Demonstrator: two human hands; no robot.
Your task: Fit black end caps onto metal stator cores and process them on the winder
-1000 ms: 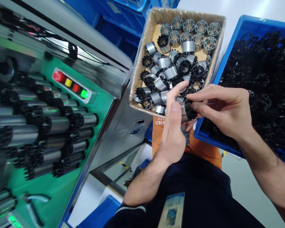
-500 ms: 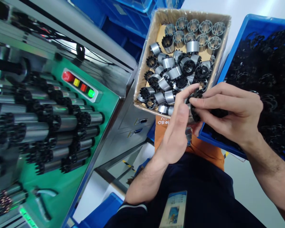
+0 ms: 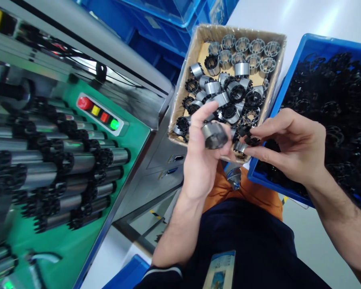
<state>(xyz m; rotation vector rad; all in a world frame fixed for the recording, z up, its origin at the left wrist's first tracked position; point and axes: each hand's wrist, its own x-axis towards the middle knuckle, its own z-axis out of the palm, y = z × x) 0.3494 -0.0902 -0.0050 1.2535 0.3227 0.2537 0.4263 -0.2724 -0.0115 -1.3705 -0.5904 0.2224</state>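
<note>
My left hand [image 3: 197, 170] is closed on a steel stator core [image 3: 215, 135], slightly blurred, near the front left of the cardboard box [image 3: 181, 94]. Between the thumb and fingers of my right hand [image 3: 299, 146] is a black plastic end ring [image 3: 250, 136], partly hidden by the fingertips. The two hands are apart, above the box's front edge. Loose steel cores with black toothed ends [image 3: 213, 87] lie jumbled in the box. Bare ring cores [image 3: 242, 45] stand upright in rows at its far end.
A blue bin [image 3: 311, 44] full of black plastic parts stands at the right. On the left, a green worktop [image 3: 52, 241] carries stacked cores [image 3: 39, 176], pliers [image 3: 36, 261] and a button panel [image 3: 104, 114]. Blue crates [image 3: 165, 34] are behind.
My left hand has moved left, away from the right hand, and turned with the core in its fingers. The right hand remains nearly in place with the black piece.
</note>
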